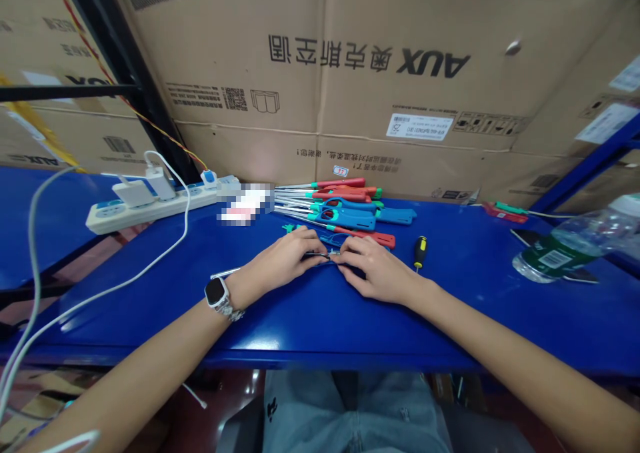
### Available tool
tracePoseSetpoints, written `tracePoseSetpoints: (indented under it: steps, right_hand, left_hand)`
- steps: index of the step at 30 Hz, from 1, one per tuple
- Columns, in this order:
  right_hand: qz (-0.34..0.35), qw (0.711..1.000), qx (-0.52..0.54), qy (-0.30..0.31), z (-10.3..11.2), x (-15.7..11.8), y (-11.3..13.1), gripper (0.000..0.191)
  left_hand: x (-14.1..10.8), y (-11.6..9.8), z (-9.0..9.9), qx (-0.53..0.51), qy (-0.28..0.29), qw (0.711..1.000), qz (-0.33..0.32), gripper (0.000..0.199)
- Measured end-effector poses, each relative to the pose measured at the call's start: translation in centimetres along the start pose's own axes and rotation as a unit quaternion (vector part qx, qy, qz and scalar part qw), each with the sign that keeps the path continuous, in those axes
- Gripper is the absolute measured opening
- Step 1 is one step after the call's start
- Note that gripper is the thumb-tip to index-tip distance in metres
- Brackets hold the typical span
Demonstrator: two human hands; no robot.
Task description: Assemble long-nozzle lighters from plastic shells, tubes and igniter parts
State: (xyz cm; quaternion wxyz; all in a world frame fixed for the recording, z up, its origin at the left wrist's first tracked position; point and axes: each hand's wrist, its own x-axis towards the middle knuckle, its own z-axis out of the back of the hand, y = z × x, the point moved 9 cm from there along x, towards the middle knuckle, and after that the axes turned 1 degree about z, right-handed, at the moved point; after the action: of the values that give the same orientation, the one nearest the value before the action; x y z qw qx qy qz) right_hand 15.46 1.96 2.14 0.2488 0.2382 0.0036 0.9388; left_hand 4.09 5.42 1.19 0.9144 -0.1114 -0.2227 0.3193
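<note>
Both hands meet over the blue table (300,319), just in front of a pile of lighters (350,216) with long metal tubes and red, blue or green handles. My left hand (287,259), with a watch on its wrist, has its fingers closed on a small part between the hands. From the right, my right hand (377,269) pinches at the same spot; the part is too small to name. A thin metal rod (225,273) shows behind my left wrist. Right of my right hand lies a black and yellow screwdriver (421,251).
At the left, a white power strip (130,216) holds plugs, and white cables (150,265) run over the table. A plastic bottle (555,256) lies at the right near a red and green item (505,211). Cardboard (350,93) stands behind.
</note>
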Motion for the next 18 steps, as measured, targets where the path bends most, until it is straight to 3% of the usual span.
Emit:
tracePoseSetpoints:
  steps: [8,18]
  right_hand:
    - [-0.001,0.999,-0.035,0.013,-0.57,-0.05,-0.08,0.022]
    - [0.009,0.999,-0.033,0.017,-0.49,-0.05,0.30,0.020]
  left_hand:
    - [0.03,-0.01,-0.07,-0.006,0.013,1.000,0.018,0.015]
    - [0.15,-0.46,0.10,0.028,0.017,0.999,-0.033,0.014]
